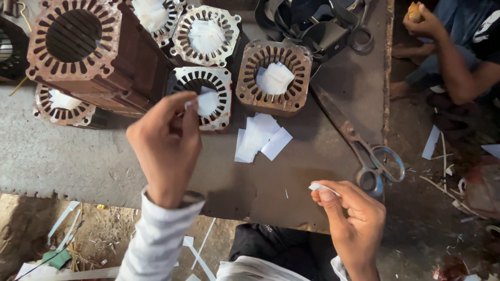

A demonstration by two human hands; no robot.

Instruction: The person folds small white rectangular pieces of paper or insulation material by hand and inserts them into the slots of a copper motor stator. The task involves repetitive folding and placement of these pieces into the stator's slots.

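Left hand [165, 143] raised over the table [78, 161], fingers pinched on a small white paper slip [207, 102], held just above the slots of a white-rimmed stator core [221, 86]. Right hand [354, 218] low at the table's near edge, thumb and forefinger pinching another folded paper piece [319, 187]. Both hands closed on paper, striped sleeve on the left wrist.

Between the hands, a loose pile of cut white slips [260, 138] lies flat on the table, just below a rusty brown stator core [273, 78] with paper tucked in its bore. More cores behind: one large rusty core [78, 47] at upper left, another white-rimmed core [207, 35] stuffed with paper, one partly hidden at far left. Scissors [372, 158] lie right of the pile, handles near the right hand, blades pointing away. Dark straps at top centre. Another person's arm [453, 62] at upper right, off the table, hand holding something small. Paper scraps litter the floor [442, 218].
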